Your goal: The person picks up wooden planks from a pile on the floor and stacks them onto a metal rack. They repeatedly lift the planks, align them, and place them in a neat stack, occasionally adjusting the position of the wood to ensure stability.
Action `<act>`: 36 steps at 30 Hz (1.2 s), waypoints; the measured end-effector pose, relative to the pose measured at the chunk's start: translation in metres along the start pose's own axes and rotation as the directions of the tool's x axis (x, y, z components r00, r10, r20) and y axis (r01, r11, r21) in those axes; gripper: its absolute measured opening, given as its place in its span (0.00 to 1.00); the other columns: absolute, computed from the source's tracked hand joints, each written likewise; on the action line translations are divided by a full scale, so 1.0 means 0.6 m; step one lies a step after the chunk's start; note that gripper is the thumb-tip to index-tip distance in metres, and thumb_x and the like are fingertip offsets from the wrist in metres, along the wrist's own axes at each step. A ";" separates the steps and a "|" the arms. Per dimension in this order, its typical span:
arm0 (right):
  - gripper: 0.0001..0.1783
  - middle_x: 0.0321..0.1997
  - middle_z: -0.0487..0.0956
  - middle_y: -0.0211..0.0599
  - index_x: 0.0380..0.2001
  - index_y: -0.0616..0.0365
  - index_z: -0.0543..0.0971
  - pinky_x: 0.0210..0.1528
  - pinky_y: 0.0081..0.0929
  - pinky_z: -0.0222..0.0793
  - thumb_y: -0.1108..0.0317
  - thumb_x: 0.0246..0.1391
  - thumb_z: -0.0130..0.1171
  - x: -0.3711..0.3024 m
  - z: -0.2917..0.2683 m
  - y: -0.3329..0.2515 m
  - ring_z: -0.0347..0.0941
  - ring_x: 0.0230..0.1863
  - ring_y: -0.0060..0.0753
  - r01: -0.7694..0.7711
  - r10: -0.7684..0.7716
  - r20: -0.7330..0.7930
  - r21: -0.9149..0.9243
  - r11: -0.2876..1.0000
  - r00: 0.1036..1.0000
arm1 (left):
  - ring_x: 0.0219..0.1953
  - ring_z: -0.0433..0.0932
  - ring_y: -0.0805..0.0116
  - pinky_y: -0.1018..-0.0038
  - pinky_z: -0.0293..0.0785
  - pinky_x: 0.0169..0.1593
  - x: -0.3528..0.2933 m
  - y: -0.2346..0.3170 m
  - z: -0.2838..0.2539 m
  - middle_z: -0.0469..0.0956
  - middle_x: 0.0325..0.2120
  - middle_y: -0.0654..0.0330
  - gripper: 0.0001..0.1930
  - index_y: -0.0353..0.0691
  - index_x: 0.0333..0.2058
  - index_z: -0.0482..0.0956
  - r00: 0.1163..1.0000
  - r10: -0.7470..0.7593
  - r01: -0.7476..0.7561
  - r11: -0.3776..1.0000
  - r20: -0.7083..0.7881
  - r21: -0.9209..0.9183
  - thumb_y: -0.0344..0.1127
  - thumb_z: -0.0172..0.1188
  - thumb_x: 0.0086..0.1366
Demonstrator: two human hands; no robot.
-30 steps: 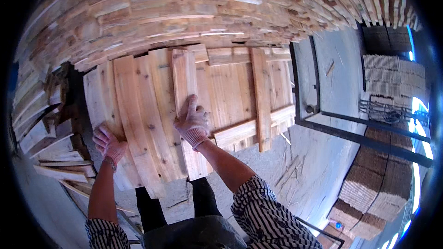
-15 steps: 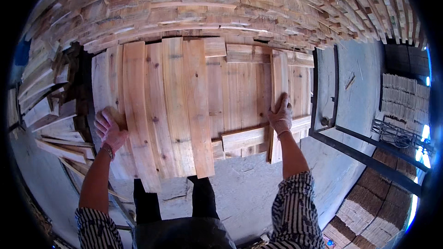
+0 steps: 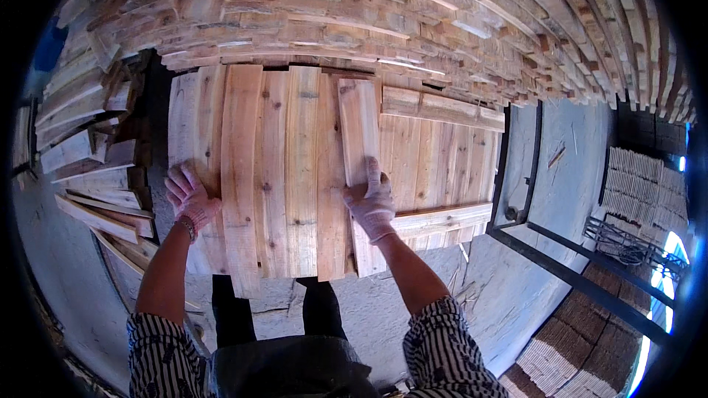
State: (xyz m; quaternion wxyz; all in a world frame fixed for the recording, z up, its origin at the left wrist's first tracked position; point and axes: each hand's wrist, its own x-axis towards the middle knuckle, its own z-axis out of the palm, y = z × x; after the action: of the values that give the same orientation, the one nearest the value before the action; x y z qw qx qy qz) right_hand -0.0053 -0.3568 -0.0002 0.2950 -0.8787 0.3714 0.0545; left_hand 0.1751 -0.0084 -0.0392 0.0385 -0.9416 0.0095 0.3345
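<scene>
My left hand [image 3: 193, 197], in a pale knitted glove, lies on the leftmost planks with its fingers spread, near their outer edge. In the middle, my gloved right hand [image 3: 371, 205] grips a wooden plank [image 3: 358, 121], thumb on its left side. That plank lies slightly tilted against the right side of a row of upright planks [image 3: 273, 177] laid edge to edge. Beneath and to the right is a lower layer of planks [image 3: 435, 166]. Across that layer run two crosswise boards, an upper one [image 3: 442, 107] and a lower one [image 3: 446, 219].
A tall stack of boards [image 3: 317, 11] rises behind the planks. Loose offcuts [image 3: 103, 214] lie in a heap at the left. On the right stands a dark metal frame [image 3: 582, 262], with bundled wood strips [image 3: 575, 332] on the floor beyond it.
My right hand has moved left with the plank, from the right part of the lower layer up to the row. My left hand stays on the leftmost planks.
</scene>
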 end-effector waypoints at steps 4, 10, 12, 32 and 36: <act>0.44 0.45 0.75 0.46 0.64 0.59 0.65 0.51 0.44 0.71 0.61 0.42 0.69 -0.004 -0.024 -0.017 0.73 0.47 0.53 0.173 -0.174 -0.003 0.044 0.984 0.985 | 0.70 0.29 0.25 0.37 0.30 0.69 -0.005 -0.025 -0.013 0.28 0.69 0.33 0.63 0.35 0.70 0.29 1.000 -0.002 0.001 0.995 -0.008 -0.096 0.52 0.66 0.48; 0.51 0.59 0.67 0.50 0.68 0.63 0.59 0.61 0.34 0.66 0.67 0.41 0.72 -0.087 0.049 -0.163 0.68 0.59 0.44 0.126 -0.186 0.095 0.437 0.891 0.978 | 0.70 0.25 0.25 0.36 0.28 0.69 -0.028 -0.006 -0.062 0.28 0.70 0.34 0.61 0.34 0.70 0.32 0.996 0.045 -0.036 0.991 0.072 -0.125 0.55 0.64 0.52; 0.51 0.60 0.67 0.50 0.69 0.63 0.58 0.63 0.33 0.64 0.67 0.42 0.72 -0.118 0.108 -0.206 0.66 0.62 0.43 0.066 -0.214 0.126 0.700 0.711 0.969 | 0.71 0.26 0.25 0.37 0.29 0.69 -0.019 -0.013 -0.053 0.29 0.70 0.35 0.61 0.34 0.70 0.33 0.997 0.081 -0.078 0.986 0.016 -0.149 0.56 0.64 0.52; 0.48 0.66 0.64 0.52 0.69 0.68 0.56 0.66 0.35 0.61 0.66 0.48 0.68 -0.458 0.327 -0.650 0.62 0.67 0.44 0.438 -0.655 0.655 0.498 0.749 0.375 | 0.51 0.74 0.62 0.68 0.71 0.55 -0.293 -0.661 0.093 0.74 0.51 0.53 0.29 0.33 0.64 0.62 0.725 -0.569 0.176 -0.392 0.388 -0.903 0.41 0.55 0.70; 0.46 0.67 0.63 0.56 0.68 0.70 0.57 0.70 0.39 0.56 0.65 0.51 0.66 -0.566 0.498 -0.766 0.60 0.69 0.46 0.500 -0.657 0.731 0.505 0.704 0.186 | 0.52 0.71 0.66 0.69 0.69 0.56 -0.358 -0.701 0.153 0.73 0.51 0.57 0.29 0.38 0.63 0.62 0.959 -0.152 0.081 -0.659 0.238 -0.748 0.46 0.57 0.70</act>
State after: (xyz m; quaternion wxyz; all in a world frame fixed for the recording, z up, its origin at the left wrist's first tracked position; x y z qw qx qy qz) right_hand 0.1025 0.2741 0.0812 0.5046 -0.7630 -0.1945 0.3542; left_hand -0.0310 0.4162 0.0527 -0.7842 -0.4310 -0.4292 0.1227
